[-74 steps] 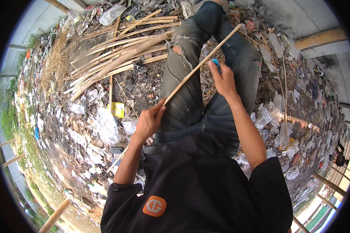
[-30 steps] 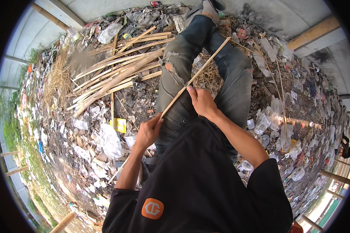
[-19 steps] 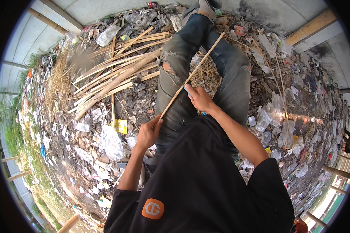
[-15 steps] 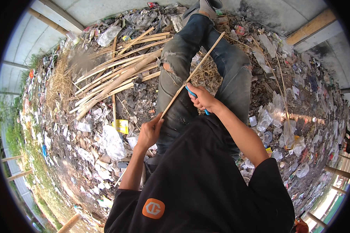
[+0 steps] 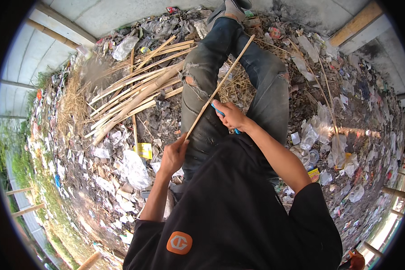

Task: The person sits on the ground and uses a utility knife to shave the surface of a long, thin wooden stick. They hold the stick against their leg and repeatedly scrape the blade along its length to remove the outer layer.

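A long, thin bamboo strip (image 5: 231,69) slants across my lap, its far end pointing up between my shins. My left hand (image 5: 173,156) is closed on its near end, thumb and fingers pinching it beside my left thigh. My right hand (image 5: 231,117) is wrapped round a blue-handled tool (image 5: 218,109), which looks like a knife, and rests against the strip at about its middle. Only bits of the handle show above and below the fist; no blade can be made out. Beyond my left knee lies a pile of split bamboo strips (image 5: 141,87).
My legs, in torn trousers (image 5: 267,108), stretch forward with the feet crossed near a grey wall (image 5: 292,15). Plastic scraps and litter (image 5: 135,168) cover the ground around me. Dry straw (image 5: 74,103) lies at the left, and thin stalks (image 5: 326,94) at the right.
My right hand with the blue-handled tool has slid slightly nearer to me along the strip. My left hand keeps its hold, and the whole view has shifted a little.
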`<state>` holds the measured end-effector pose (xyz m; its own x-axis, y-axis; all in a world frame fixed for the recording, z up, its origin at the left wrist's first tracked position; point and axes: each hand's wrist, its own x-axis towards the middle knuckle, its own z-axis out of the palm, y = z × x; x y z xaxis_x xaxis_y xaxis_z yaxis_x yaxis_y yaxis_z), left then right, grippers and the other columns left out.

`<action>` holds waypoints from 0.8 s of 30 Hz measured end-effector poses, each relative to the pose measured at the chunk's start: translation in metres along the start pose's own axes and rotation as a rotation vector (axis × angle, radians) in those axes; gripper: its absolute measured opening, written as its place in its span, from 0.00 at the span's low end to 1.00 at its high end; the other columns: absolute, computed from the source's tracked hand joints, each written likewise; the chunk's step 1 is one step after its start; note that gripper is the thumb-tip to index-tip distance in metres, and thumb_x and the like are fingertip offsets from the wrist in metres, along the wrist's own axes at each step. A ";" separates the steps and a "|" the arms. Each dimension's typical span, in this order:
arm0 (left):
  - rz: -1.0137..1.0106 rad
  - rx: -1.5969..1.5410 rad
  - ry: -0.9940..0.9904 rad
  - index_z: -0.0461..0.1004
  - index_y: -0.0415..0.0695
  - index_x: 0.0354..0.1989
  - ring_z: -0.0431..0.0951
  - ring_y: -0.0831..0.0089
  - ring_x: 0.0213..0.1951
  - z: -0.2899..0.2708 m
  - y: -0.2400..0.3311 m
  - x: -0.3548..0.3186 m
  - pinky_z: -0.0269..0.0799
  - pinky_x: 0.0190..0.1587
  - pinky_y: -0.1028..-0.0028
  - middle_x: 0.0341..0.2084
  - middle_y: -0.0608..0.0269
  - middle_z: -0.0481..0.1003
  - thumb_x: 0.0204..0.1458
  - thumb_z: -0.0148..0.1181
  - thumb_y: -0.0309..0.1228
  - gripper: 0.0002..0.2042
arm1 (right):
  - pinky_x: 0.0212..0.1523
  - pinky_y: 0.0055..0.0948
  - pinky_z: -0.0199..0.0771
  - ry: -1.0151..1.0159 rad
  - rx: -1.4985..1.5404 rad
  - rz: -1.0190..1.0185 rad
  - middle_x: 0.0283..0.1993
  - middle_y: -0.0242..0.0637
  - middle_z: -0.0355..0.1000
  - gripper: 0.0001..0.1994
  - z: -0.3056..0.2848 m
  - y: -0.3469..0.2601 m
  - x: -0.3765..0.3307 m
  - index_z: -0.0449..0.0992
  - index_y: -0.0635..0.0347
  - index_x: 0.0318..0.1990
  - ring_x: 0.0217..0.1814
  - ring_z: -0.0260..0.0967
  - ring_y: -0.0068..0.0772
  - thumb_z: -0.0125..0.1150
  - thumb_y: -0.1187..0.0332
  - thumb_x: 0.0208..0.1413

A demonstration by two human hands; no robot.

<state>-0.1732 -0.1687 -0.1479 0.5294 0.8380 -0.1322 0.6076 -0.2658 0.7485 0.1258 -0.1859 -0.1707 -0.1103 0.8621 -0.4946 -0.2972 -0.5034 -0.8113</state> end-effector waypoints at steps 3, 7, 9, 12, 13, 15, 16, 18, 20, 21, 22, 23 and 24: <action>-0.017 0.002 0.004 0.77 0.34 0.62 0.80 0.63 0.24 0.000 0.000 -0.001 0.74 0.34 0.63 0.20 0.40 0.75 0.69 0.58 0.35 0.19 | 0.10 0.23 0.40 -0.091 0.114 0.086 0.14 0.21 0.54 0.29 -0.009 0.000 0.006 0.63 0.51 0.24 0.09 0.43 0.14 0.52 0.39 0.71; 0.023 0.002 0.020 0.77 0.34 0.61 0.81 0.61 0.23 0.000 -0.001 -0.001 0.74 0.33 0.63 0.20 0.40 0.74 0.69 0.58 0.35 0.19 | 0.16 0.34 0.55 0.168 -0.293 -0.145 0.14 0.29 0.56 0.32 -0.006 0.007 0.007 0.68 0.60 0.25 0.13 0.55 0.24 0.49 0.39 0.72; -0.028 0.022 -0.013 0.77 0.35 0.61 0.81 0.60 0.23 -0.003 0.005 0.001 0.74 0.33 0.63 0.20 0.40 0.74 0.69 0.58 0.35 0.19 | 0.22 0.40 0.63 0.474 -0.719 -0.455 0.15 0.34 0.57 0.34 0.007 0.012 0.010 0.71 0.65 0.26 0.16 0.61 0.30 0.48 0.40 0.73; -0.002 0.031 0.014 0.77 0.36 0.61 0.81 0.59 0.23 0.000 0.001 0.000 0.73 0.32 0.63 0.20 0.40 0.74 0.68 0.59 0.34 0.19 | 0.29 0.43 0.65 0.333 -0.558 -0.358 0.15 0.36 0.59 0.35 0.015 0.016 0.010 0.71 0.67 0.25 0.20 0.64 0.32 0.46 0.41 0.74; -0.001 0.043 0.010 0.77 0.36 0.61 0.80 0.59 0.22 0.000 0.001 -0.001 0.73 0.32 0.63 0.20 0.41 0.74 0.68 0.59 0.34 0.19 | 0.28 0.42 0.64 0.249 -0.484 -0.327 0.15 0.34 0.59 0.35 0.013 0.017 0.012 0.71 0.65 0.24 0.19 0.63 0.30 0.46 0.42 0.74; 0.003 0.067 0.007 0.77 0.36 0.61 0.80 0.59 0.22 -0.002 0.003 -0.002 0.73 0.32 0.63 0.20 0.41 0.74 0.68 0.59 0.34 0.18 | 0.17 0.30 0.52 0.019 -0.155 -0.093 0.15 0.25 0.56 0.32 0.001 0.012 0.008 0.66 0.55 0.23 0.14 0.52 0.20 0.47 0.39 0.73; -0.003 0.066 0.004 0.77 0.36 0.61 0.80 0.58 0.22 -0.002 0.003 -0.002 0.73 0.31 0.62 0.20 0.41 0.75 0.68 0.59 0.34 0.18 | 0.15 0.27 0.48 -0.031 -0.096 -0.006 0.15 0.23 0.55 0.31 -0.004 0.008 0.007 0.64 0.53 0.24 0.13 0.49 0.17 0.48 0.38 0.72; -0.013 0.063 0.000 0.77 0.36 0.61 0.81 0.57 0.22 -0.002 0.004 0.000 0.73 0.31 0.62 0.20 0.41 0.75 0.68 0.59 0.34 0.18 | 0.11 0.20 0.36 -0.187 0.118 0.136 0.16 0.19 0.50 0.29 -0.007 0.002 0.003 0.61 0.47 0.26 0.12 0.41 0.10 0.49 0.35 0.70; -0.040 0.083 -0.011 0.77 0.36 0.61 0.82 0.57 0.22 -0.005 0.010 0.000 0.73 0.31 0.61 0.21 0.40 0.75 0.68 0.59 0.34 0.18 | 0.12 0.26 0.44 -0.157 0.074 0.159 0.14 0.24 0.52 0.31 -0.008 -0.001 0.004 0.64 0.52 0.24 0.12 0.47 0.16 0.48 0.37 0.72; -0.052 0.094 -0.017 0.78 0.36 0.60 0.82 0.56 0.23 -0.006 0.013 0.001 0.73 0.31 0.61 0.21 0.40 0.76 0.68 0.59 0.34 0.18 | 0.12 0.29 0.48 -0.141 0.054 0.169 0.13 0.27 0.53 0.32 -0.008 -0.003 0.005 0.65 0.55 0.23 0.12 0.50 0.20 0.47 0.38 0.72; -0.048 0.104 -0.018 0.78 0.36 0.60 0.82 0.56 0.23 -0.007 0.013 0.002 0.73 0.30 0.61 0.21 0.40 0.76 0.68 0.59 0.34 0.18 | 0.16 0.34 0.55 0.028 -0.195 -0.036 0.15 0.35 0.59 0.33 -0.006 0.000 0.008 0.68 0.58 0.24 0.14 0.56 0.29 0.47 0.38 0.72; -0.043 0.114 -0.019 0.78 0.36 0.60 0.82 0.56 0.23 -0.008 0.014 0.003 0.73 0.30 0.61 0.21 0.40 0.76 0.68 0.59 0.35 0.18 | 0.20 0.39 0.61 0.199 -0.442 -0.241 0.17 0.43 0.65 0.34 -0.002 0.007 0.010 0.71 0.62 0.25 0.16 0.63 0.39 0.47 0.39 0.72; -0.044 0.123 -0.022 0.78 0.36 0.60 0.83 0.56 0.23 -0.007 0.014 0.002 0.73 0.30 0.61 0.21 0.40 0.76 0.68 0.59 0.35 0.18 | 0.24 0.43 0.67 0.369 -0.685 -0.443 0.19 0.50 0.70 0.35 0.006 0.007 0.008 0.74 0.66 0.26 0.19 0.70 0.48 0.46 0.39 0.73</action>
<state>-0.1682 -0.1676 -0.1334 0.5127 0.8399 -0.1780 0.6979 -0.2870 0.6562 0.1168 -0.1820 -0.1786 0.2273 0.9717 -0.0649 0.4049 -0.1549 -0.9012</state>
